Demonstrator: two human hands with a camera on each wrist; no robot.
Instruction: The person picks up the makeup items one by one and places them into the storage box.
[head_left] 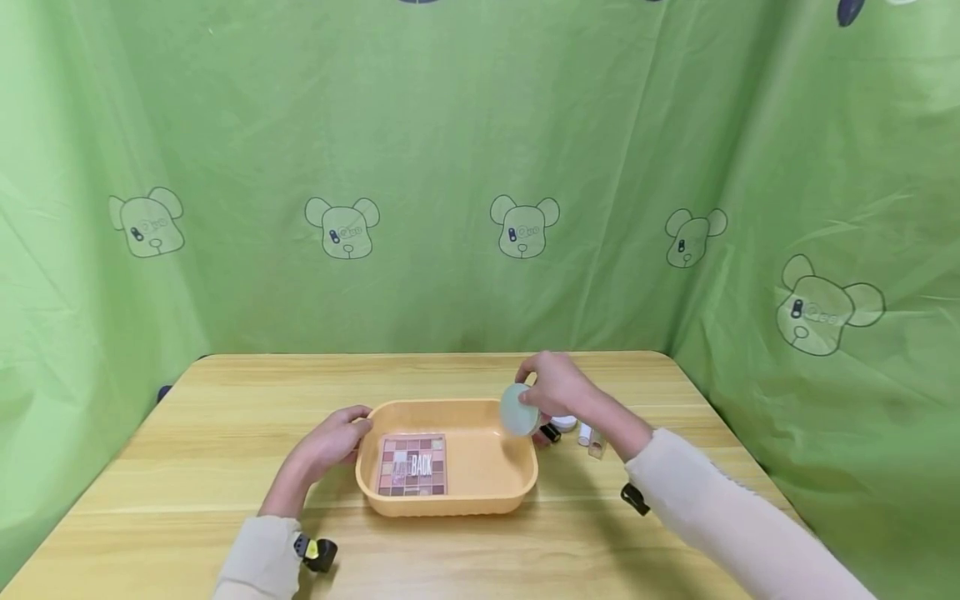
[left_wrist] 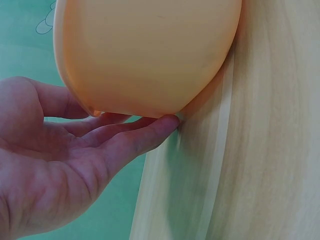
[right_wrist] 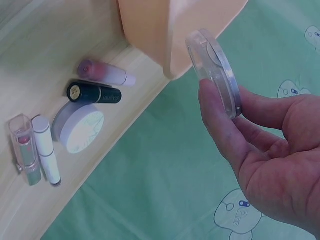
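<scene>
A round, flat compact with clear faces (right_wrist: 212,67) is pinched between the thumb and fingers of my right hand (head_left: 558,385). In the head view the compact looks pale green and overlaps the right end of an orange plastic tray (head_left: 450,505). My left hand (head_left: 335,439) grips the tray's left end, thumb at the rim and fingers against the outer wall (left_wrist: 150,60). Inside the tray, on its left side, lies a square eyeshadow palette (head_left: 412,467) with "BACK" lettering on its cover.
Right of the tray lie a pink lip tube (right_wrist: 105,73), a black lipstick (right_wrist: 95,93), a white round case (right_wrist: 82,129), a white tube (right_wrist: 47,150) and a clear-capped lipstick (right_wrist: 26,150). Green cloth (head_left: 435,167) hangs behind the wooden table (head_left: 187,500).
</scene>
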